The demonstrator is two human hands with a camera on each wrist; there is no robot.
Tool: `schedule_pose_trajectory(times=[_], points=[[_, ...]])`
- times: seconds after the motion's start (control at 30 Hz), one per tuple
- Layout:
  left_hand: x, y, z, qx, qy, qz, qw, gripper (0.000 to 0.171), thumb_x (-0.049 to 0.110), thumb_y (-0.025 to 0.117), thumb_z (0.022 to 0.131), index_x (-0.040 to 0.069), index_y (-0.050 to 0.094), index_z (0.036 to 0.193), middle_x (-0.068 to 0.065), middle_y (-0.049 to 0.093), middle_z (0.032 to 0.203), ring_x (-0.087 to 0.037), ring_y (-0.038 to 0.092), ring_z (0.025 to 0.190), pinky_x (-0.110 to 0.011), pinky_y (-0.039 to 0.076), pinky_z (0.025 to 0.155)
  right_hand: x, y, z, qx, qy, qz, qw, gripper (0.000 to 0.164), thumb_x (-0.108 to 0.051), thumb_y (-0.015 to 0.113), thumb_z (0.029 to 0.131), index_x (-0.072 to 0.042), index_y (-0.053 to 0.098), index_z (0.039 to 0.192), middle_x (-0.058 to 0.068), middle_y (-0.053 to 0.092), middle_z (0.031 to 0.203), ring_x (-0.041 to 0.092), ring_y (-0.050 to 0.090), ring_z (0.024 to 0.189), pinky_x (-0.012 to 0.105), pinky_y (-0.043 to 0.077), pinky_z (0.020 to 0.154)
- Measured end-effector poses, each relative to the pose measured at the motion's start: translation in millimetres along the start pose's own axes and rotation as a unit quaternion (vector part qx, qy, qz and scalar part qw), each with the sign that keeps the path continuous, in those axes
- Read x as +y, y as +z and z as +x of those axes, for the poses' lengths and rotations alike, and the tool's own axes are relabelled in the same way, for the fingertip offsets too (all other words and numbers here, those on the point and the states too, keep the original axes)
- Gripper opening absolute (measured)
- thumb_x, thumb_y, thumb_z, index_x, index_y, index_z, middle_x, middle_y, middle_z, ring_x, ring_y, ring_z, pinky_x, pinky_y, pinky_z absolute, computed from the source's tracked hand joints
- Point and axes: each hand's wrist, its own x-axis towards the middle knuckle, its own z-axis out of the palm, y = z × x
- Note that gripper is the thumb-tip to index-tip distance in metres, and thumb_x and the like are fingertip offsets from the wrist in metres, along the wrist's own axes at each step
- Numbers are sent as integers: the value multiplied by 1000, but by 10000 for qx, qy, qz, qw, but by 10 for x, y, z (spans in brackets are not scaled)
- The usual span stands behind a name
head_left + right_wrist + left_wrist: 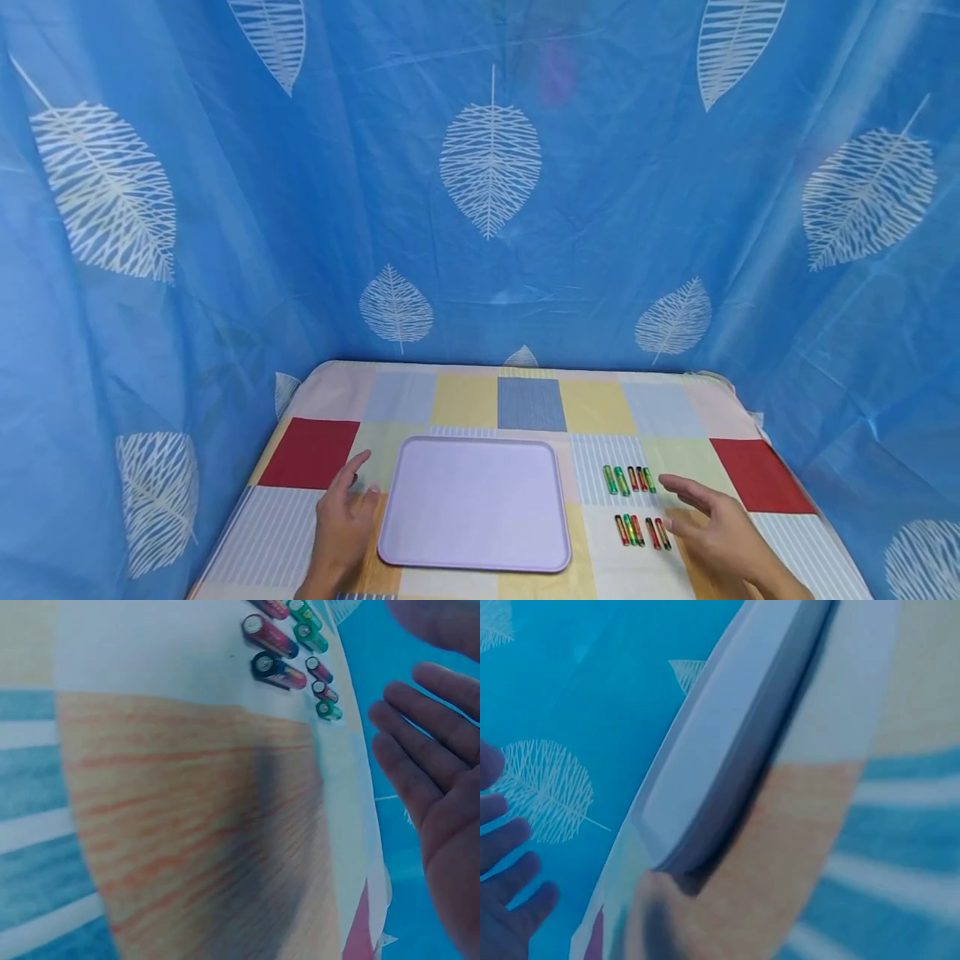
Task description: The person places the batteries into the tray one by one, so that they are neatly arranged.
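A pale lilac tray with a raised rim lies on the patchwork cloth. My left hand hovers at the tray's left side, its fingers spread and nothing in them; in the left wrist view the same hand shows loose fingers near the tray's edge. To the right of the tray, several red and green batteries lie in two rows, a far row and a near row. Just right of these batteries, my right hand is held with relaxed fingers. The right wrist view shows its bare palm beside the batteries.
The table is covered by a checked cloth in red, yellow, blue and white patches. Blue curtains with white leaf prints hang behind it and along both sides.
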Motion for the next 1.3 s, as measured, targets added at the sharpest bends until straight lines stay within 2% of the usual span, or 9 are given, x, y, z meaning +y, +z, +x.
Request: schedule_pose_trajectory(times=[0.17,0.33,0.43,0.53,0.6,0.73,1.0,1.07,1.3], points=[[-33,68,-137,-146,-128,141,9997,48,-1,70,97,4,69,144,-18,72,144,-41,67,137,-67,53,114,49,58,-8,-118,45,93,9999,66,-20,92,87,-3,68,146,16,71,145,38,68,135,29,64,104],[-87,124,-229,-687,-312,483,9960,51,0,70,95,1,66,147,-21,67,149,-44,59,144,-64,46,122,102,132,-11,-277,380,102,9988,75,-22,97,81,-4,68,148,15,69,148,38,64,138,45,61,111],[-116,136,-263,-1046,-303,668,9918,56,1,70,95,-2,61,150,-25,62,152,-49,51,150,-68,41,125,128,173,-1,-337,511,96,9981,77,-24,97,80,-7,67,150,14,68,151,37,62,140,49,58,114],[-143,139,-298,-1345,-190,872,9869,61,0,69,93,-4,57,153,-27,60,155,-54,44,152,-73,36,125,140,197,0,-369,539,161,9977,76,-24,97,80,-9,68,149,13,68,150,34,62,139,38,61,112],[-164,150,-323,-1378,-15,919,9862,63,-3,68,91,-6,57,152,-28,60,155,-56,42,152,-74,36,125,138,206,-6,-366,529,168,9978,75,-23,97,80,-8,69,148,13,69,149,32,63,137,25,61,106],[-199,171,-363,-1336,245,963,9860,64,-7,67,87,-8,58,150,-27,59,156,-56,42,151,-74,35,123,133,218,-17,-341,512,196,9979,70,-18,97,80,-7,72,144,12,71,146,31,65,135,14,58,98],[-219,118,-359,-1469,408,1328,9793,64,-7,68,87,-8,58,151,-27,59,155,-55,46,149,-74,36,123,139,242,-58,-216,261,-253,9991,55,-14,95,81,-11,79,134,5,77,135,23,69,126,17,58,97],[-208,102,-355,-1524,312,1418,9776,64,-3,70,88,-6,59,151,-27,59,156,-54,45,150,-75,33,124,141,242,-81,-171,246,-412,9987,53,-15,95,82,-14,80,133,5,77,134,23,69,125,19,59,98],[-215,75,-391,-1422,270,1407,9794,62,0,73,88,-2,63,149,-26,61,155,-52,45,150,-75,29,124,158,263,-145,-53,223,-578,9981,49,-12,92,84,-17,81,131,6,77,134,25,70,125,22,61,97]])
